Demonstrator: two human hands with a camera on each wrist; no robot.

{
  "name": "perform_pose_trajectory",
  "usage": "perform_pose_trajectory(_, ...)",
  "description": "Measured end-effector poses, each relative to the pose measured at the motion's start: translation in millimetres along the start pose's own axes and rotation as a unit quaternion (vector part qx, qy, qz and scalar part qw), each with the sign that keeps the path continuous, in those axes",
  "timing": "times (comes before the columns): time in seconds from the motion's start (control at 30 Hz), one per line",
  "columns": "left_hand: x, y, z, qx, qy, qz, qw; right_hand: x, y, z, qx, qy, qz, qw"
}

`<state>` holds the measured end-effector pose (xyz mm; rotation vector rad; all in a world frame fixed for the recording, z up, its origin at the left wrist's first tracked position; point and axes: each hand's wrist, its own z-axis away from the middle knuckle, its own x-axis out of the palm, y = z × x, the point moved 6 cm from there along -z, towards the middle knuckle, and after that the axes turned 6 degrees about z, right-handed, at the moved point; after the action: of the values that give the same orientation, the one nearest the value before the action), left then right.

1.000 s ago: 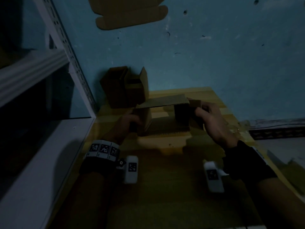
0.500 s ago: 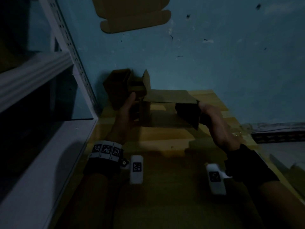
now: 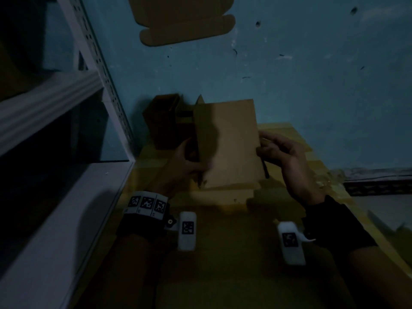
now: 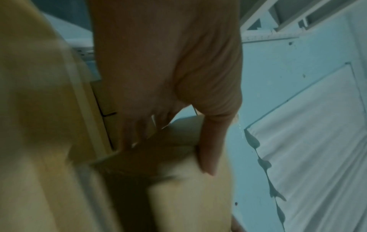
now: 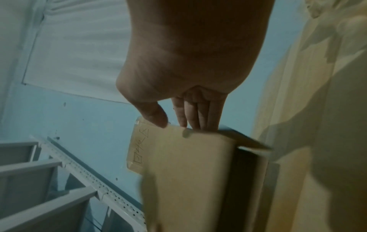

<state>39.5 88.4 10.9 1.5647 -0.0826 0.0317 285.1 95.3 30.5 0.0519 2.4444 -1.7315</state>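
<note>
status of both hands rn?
Left hand: closed, gripping the cardboard box at its left edge.
Right hand: closed, pinching the same box's right edge.

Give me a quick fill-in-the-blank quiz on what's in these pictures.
1. The left hand and right hand together hold a ____ box.
2. The wall behind the wooden table is painted ____.
3. The white shelving stands on the person's ____ side.

Missing words: cardboard; blue; left.
</note>
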Motion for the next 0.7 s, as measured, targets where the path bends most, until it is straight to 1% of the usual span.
perform_pose_trajectory(0.07,-2,6,1,0.047,-0.001,-0.019,0.999,-2,0,1,0.008,0.02,0.0,1.0)
perform_pose_trajectory(0.17,-4,13,4,0.086,-0.022,-0.043,0.995,-2,-2,3,0.019,0.023,-0.016,0.999)
perform_pose_trajectory(0.3,-1,15,5,0.101,-0.032,-0.065,0.992,2,-7,8,0.019,0.017,-0.008,1.0)
perform_pose_trajectory(0.4,-1,13,4,0.104,-0.041,-0.078,0.991,4,-8,8,0.029,0.029,-0.012,0.999)
perform_pose_trajectory(0.5,1,14,4,0.081,-0.048,-0.062,0.994,1,-3,6,0.045,0.048,-0.013,0.998)
perform_pose_trajectory(0.53,4,14,4,0.066,-0.053,-0.029,0.996,2,-2,6,0.051,0.046,-0.017,0.998)
perform_pose_trajectory(0.63,7,11,7,0.012,-0.028,0.098,0.995,7,1,5,0.061,0.003,0.0,0.998)
perform_pose_trajectory(0.67,10,9,8,0.0,-0.026,0.108,0.994,10,3,4,0.062,-0.009,0.019,0.998)
perform_pose_trajectory(0.7,13,9,8,0.005,-0.029,0.092,0.995,14,4,4,0.062,-0.016,0.051,0.997)
